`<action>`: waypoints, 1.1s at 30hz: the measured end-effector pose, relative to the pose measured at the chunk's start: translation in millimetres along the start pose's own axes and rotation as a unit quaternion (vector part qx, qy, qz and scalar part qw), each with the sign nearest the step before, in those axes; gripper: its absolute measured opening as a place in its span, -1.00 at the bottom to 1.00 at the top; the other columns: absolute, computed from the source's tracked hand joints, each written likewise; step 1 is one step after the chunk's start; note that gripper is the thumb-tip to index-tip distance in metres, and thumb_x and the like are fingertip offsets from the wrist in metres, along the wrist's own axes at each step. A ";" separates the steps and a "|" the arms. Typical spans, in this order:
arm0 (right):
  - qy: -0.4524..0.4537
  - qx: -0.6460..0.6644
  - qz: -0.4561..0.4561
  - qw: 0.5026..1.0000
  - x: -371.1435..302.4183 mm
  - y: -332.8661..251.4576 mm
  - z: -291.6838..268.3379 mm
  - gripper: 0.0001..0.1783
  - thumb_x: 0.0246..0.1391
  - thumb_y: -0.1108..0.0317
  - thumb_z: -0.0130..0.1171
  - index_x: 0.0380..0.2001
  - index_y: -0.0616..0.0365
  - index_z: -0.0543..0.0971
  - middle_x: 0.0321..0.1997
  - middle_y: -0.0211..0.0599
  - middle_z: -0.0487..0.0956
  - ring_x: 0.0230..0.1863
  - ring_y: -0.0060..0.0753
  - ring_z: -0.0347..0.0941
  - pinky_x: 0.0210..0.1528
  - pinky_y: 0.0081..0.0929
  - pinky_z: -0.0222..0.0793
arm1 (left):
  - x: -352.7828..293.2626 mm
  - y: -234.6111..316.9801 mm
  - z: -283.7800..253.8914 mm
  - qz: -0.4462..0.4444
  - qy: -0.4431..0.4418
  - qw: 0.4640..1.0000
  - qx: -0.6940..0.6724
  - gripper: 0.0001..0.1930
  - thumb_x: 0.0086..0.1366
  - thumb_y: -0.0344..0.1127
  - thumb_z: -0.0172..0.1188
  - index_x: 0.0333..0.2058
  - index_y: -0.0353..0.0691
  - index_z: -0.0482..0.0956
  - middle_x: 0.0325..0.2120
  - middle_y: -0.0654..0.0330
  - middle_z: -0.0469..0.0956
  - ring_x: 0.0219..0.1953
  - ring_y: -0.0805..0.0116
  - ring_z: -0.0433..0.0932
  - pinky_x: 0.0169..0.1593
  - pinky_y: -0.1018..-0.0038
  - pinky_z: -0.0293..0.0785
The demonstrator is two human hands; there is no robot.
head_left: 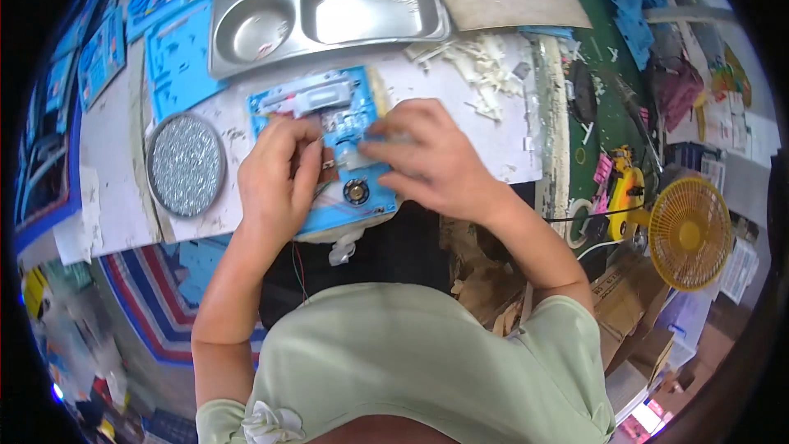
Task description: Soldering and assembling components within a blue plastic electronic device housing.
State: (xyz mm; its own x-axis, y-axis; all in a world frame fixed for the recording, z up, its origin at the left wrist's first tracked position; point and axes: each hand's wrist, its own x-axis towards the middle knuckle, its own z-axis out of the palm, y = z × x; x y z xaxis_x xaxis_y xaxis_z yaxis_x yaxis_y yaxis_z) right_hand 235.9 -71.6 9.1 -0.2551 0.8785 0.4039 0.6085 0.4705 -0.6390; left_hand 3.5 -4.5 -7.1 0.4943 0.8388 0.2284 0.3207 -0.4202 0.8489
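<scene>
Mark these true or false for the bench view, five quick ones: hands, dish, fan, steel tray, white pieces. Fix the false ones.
1. The left hand and right hand are both at the blue panel. True.
2. The round dish lies to the right of the blue panel. False: the round dish, filled with silvery bits, is to its left.
3. The yellow fan is on the person's right. True.
4. The steel tray has a single compartment. False: the steel tray has several.
5. White plastic pieces lie loose to the right of the blue panel, toward the far side. True.
</scene>
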 end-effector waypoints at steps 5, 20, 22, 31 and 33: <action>0.074 -0.366 0.238 0.897 -39.2 77.3 -103.2 -0.58 -0.03 0.56 0.16 -0.06 0.06 0.72 0.06 -0.19 0.62 0.15 0.02 0.41 0.24 -0.21 0.36 | -0.2 -2.2 -0.1 -0.002 -0.020 1.000 0.002 -0.89 0.32 -0.56 0.20 -0.20 -0.29 0.52 -0.41 0.14 0.51 -0.46 0.35 0.55 -0.36 0.47 0.45; 0.072 -0.036 0.181 0.980 -0.2 -14.2 -70.8 -0.66 0.03 0.43 0.38 -0.09 0.15 0.59 -0.31 -0.18 0.60 -0.29 -0.13 0.56 -0.21 -0.29 0.47 | 93.9 66.1 20.1 0.048 -0.230 0.971 -0.044 -0.80 0.34 -0.31 0.30 -0.18 -0.34 0.60 -0.54 0.19 0.58 -0.57 0.51 0.49 -0.45 0.52 0.40; 0.060 -0.053 0.146 0.986 -3.4 -14.4 -70.2 -0.66 0.00 0.46 0.39 -0.10 0.17 0.61 -0.32 -0.19 0.60 -0.31 -0.16 0.54 -0.24 -0.32 0.46 | 98.3 63.0 21.9 0.074 -0.253 0.963 -0.062 -0.83 0.35 -0.33 0.27 -0.22 -0.35 0.62 -0.55 0.19 0.58 -0.56 0.48 0.50 -0.45 0.49 0.41; 0.223 0.459 0.277 0.814 -31.5 -18.5 -31.8 -0.48 0.22 0.57 0.29 0.23 0.30 0.43 -0.03 -0.11 0.68 -0.02 -0.45 0.63 0.01 -0.48 0.60 | 107.8 67.0 35.5 -0.014 -0.330 0.929 -0.168 -0.84 0.40 -0.37 0.16 -0.25 -0.36 0.60 -0.52 0.21 0.54 -0.43 0.58 0.47 -0.33 0.50 0.43; 0.257 0.428 0.275 0.822 -35.4 -11.5 -31.9 -0.43 0.24 0.62 0.22 0.28 0.29 0.33 -0.07 -0.11 0.65 -0.10 -0.46 0.63 -0.04 -0.53 0.58 | 116.6 69.8 44.9 0.035 -0.321 0.938 -0.127 -0.83 0.41 -0.34 0.16 -0.25 -0.36 0.61 -0.50 0.19 0.56 -0.41 0.55 0.49 -0.31 0.48 0.46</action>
State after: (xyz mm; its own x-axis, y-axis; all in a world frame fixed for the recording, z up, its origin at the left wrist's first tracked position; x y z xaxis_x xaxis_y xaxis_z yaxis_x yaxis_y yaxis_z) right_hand 261.9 -110.7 23.0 0.3667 0.9302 -0.0173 -0.2818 0.0934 -0.9549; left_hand 119.8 48.5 57.4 0.9175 0.3971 0.0236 0.1066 -0.3026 0.9471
